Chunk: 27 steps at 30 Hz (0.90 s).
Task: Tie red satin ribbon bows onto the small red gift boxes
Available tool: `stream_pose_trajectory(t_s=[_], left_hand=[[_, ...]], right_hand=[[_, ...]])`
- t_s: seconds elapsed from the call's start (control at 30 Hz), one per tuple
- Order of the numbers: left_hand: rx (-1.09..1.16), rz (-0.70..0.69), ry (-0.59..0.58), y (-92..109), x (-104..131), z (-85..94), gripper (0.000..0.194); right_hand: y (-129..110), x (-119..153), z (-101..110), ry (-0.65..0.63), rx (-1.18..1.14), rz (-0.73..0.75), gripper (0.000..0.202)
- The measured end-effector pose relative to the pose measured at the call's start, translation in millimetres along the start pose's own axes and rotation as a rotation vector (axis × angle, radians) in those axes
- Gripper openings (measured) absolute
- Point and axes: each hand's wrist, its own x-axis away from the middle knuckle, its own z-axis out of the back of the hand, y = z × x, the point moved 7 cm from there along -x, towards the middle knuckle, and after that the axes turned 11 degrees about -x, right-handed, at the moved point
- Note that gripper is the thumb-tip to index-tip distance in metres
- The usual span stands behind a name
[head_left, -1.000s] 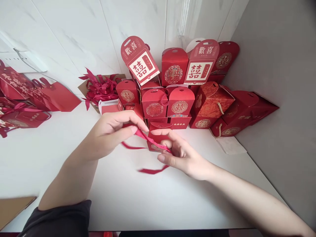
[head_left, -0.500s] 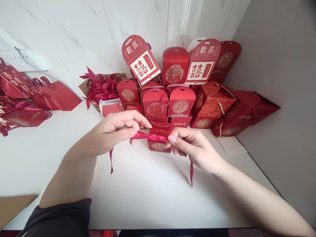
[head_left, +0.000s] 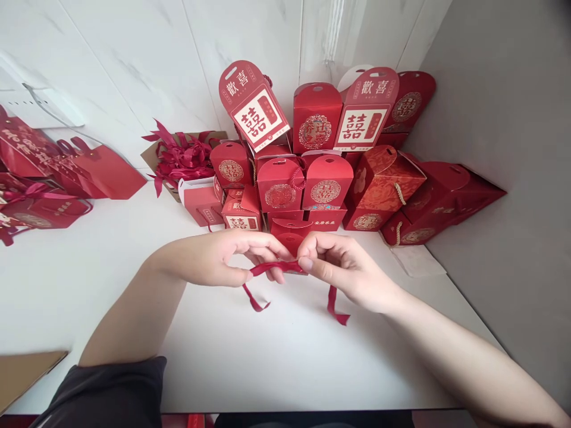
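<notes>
A dark red ribbon (head_left: pixel 273 267) stretches between my hands above the white table, its two loose ends hanging down. My left hand (head_left: pixel 227 255) is closed on its left part, with the thumb pressing the ribbon and the other fingers extended behind it. At the other side, my right hand (head_left: pixel 341 264) pinches the ribbon between thumb and forefinger. Just behind the hands stands a small red gift box (head_left: pixel 291 233), partly hidden by the fingers. A small box with a white label (head_left: pixel 241 221) sits beyond my left hand.
Red gift boxes (head_left: pixel 328 184) are stacked against the tiled wall (head_left: pixel 250 35). A cardboard box (head_left: pixel 218 138) holds a heap of ribbons (head_left: pixel 182 157). More red boxes (head_left: pixel 44 208) stand at the left, a grey panel (head_left: pixel 504 107) at the right, and cardboard (head_left: pixel 29 374) at the near left.
My left hand has moved right and slightly down, closer to my right hand. The ribbon span between them is shorter and lower, and its loose ends have swung and curled.
</notes>
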Motion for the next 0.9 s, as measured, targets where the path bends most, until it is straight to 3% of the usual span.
stream_pose_trajectory(t_s=[0.07,0.17,0.27,0.33,0.43,0.53,0.7,0.9], left_hand=[[-0.028,-0.091,-0.052,5,-2,-2.4,0.059],[-0.024,-0.205,-0.142,11,-3,-7.0,0.051],[-0.023,-0.228,-0.169,13,-5,-9.1,0.046],[-0.066,-0.207,-0.061,12,-7,-5.0,0.044],[-0.181,-0.225,0.348,17,-7,12.4,0.028],[-0.238,-0.363,0.691,31,2,18.5,0.010],[-0.229,-0.549,0.837,51,11,5.7,0.018],[-0.158,-0.566,0.827,66,17,-6.6,0.015]], right_hand=[[1,0,-1,-0.009,-0.010,0.003,0.021],[3,0,-2,-0.025,-0.066,0.009,0.017],[1,-1,1,-0.003,-0.123,0.036,0.011],[-3,-1,4,0.032,-0.130,0.063,0.009],[-7,-1,4,0.062,-0.090,0.079,0.010],[-8,3,-2,0.040,0.001,0.074,0.015],[-14,14,-13,0.013,0.033,0.074,0.013],[-32,28,-23,-0.048,0.122,0.162,0.006]])
